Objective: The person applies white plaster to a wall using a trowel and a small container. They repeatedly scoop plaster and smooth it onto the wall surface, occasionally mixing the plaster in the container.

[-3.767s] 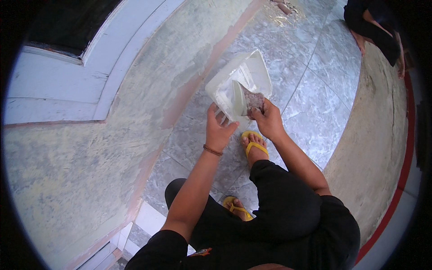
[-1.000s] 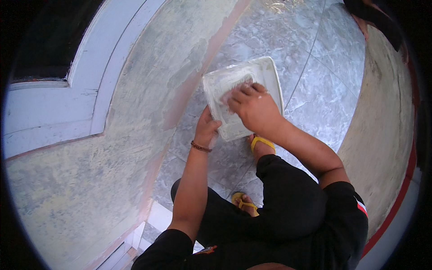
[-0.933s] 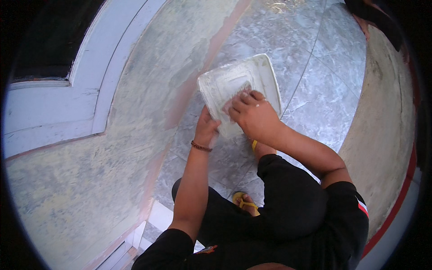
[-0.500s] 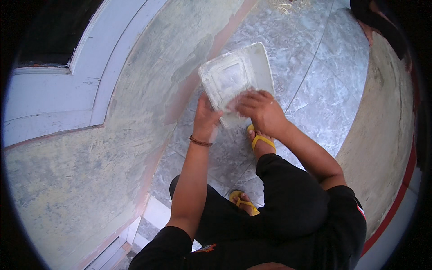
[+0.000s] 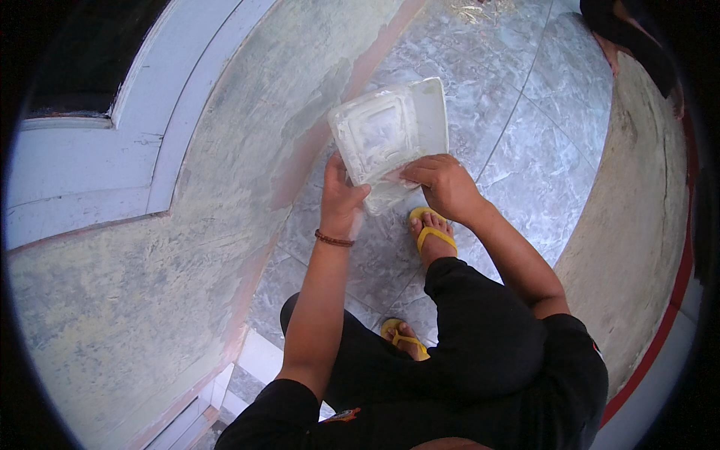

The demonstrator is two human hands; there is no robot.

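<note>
You hold a white plastic container (image 5: pixel 390 139) up in the air with both hands, above the grey tiled floor (image 5: pixel 525 127) and close to the pale plastered wall (image 5: pixel 225 172). Your left hand (image 5: pixel 341 199) has its grip closed around the container's lower left corner, thumb on top. Your right hand (image 5: pixel 442 184) has its grip curled over the lower right edge. Below it, your foot in a yellow sandal (image 5: pixel 429 232) stands on the floor.
</note>
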